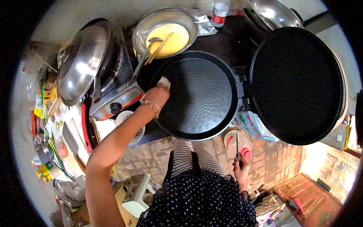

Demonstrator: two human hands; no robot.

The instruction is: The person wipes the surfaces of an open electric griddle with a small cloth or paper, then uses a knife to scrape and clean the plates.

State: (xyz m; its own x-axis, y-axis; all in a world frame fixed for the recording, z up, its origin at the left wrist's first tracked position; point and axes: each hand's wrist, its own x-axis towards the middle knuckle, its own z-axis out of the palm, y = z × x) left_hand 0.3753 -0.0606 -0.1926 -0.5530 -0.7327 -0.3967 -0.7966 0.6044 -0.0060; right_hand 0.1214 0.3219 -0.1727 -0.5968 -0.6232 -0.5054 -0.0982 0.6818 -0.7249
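Note:
My left hand reaches over the left rim of a round black electric griddle and pinches a small whitish wad, perhaps paper or cloth. The griddle's round lid is tilted back on its hinge at the right. Low on the right, my right hand is closed around the dark handle of a narrow-bladed tool, its blade pointing up towards the griddle. Behind the griddle, a metal bowl holds yellow batter, with a ladle and wooden chopsticks in it.
A gas stove with a red-handled pan and a domed steel lid stands at the left. A white bowl sits near the counter edge. Farther left lies a cleaver. A plastic bottle is behind; a plastic stool stands below.

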